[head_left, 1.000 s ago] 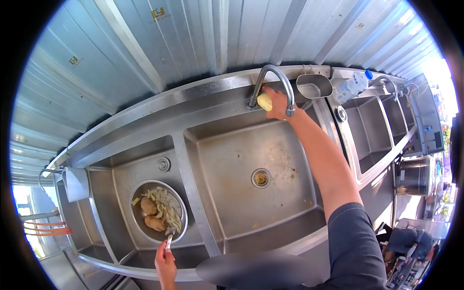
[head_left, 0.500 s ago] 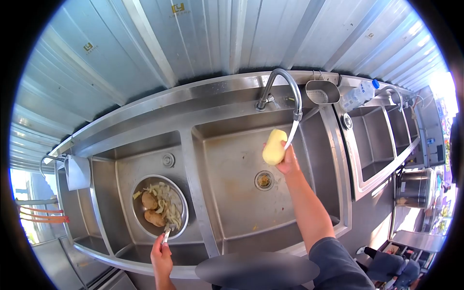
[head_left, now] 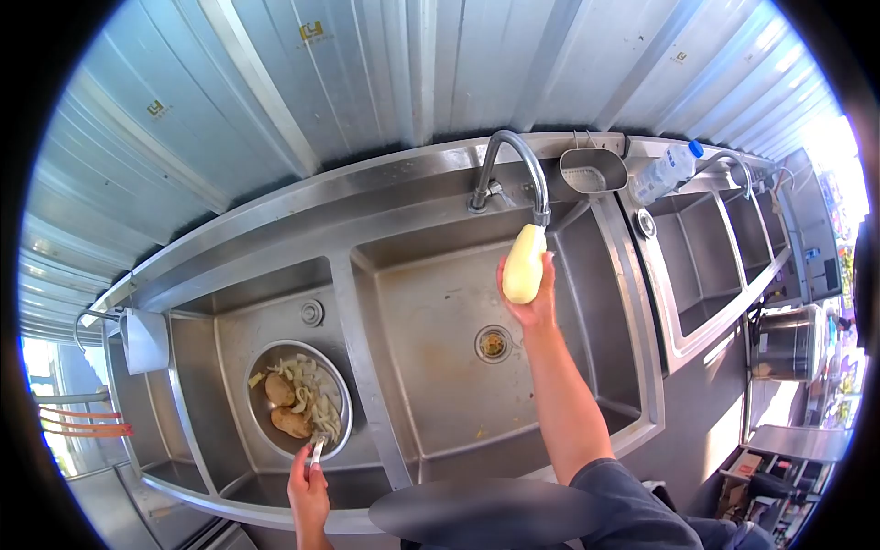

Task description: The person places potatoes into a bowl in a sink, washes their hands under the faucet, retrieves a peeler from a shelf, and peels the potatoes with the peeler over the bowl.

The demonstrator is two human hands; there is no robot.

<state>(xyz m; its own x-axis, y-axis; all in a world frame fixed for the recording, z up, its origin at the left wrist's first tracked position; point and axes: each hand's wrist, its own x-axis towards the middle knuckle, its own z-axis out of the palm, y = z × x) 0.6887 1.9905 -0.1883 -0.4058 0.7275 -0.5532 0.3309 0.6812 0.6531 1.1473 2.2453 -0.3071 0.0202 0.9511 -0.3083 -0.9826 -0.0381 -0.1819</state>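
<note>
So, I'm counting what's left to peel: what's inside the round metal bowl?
Two brown, unpeeled potatoes show in the bowl, beside a heap of pale peelings. The heap covers the bottom beneath it, so I can't tell what lies under there.

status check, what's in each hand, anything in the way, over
Right hand: smooth pale-yellow peeled potato, held under curved silver metal faucet. Left hand: small pale-handled tool by round silver metal bowl. Nothing seen blocking either hand.
</note>
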